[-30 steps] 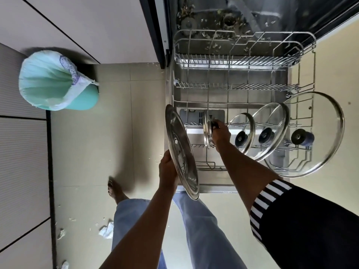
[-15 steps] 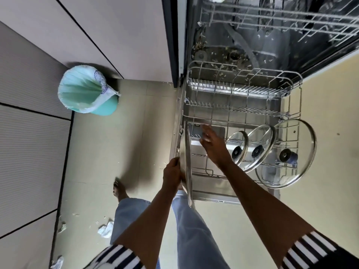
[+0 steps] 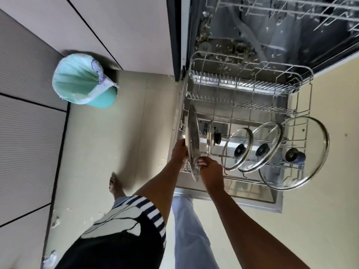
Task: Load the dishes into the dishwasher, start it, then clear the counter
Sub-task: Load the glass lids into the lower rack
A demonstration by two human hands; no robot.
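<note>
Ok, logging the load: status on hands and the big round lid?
Left hand and right hand both grip large steel-rimmed glass lid. Lid upright at left end of silver wire rack, seating unclear. Small knobbed glass lid stands close beside it.

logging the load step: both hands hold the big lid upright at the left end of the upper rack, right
Not quite. The left hand and right hand do hold the big lid upright, but at the left end of the pulled-out lower rack, not the upper rack. The head view shows this.
</note>
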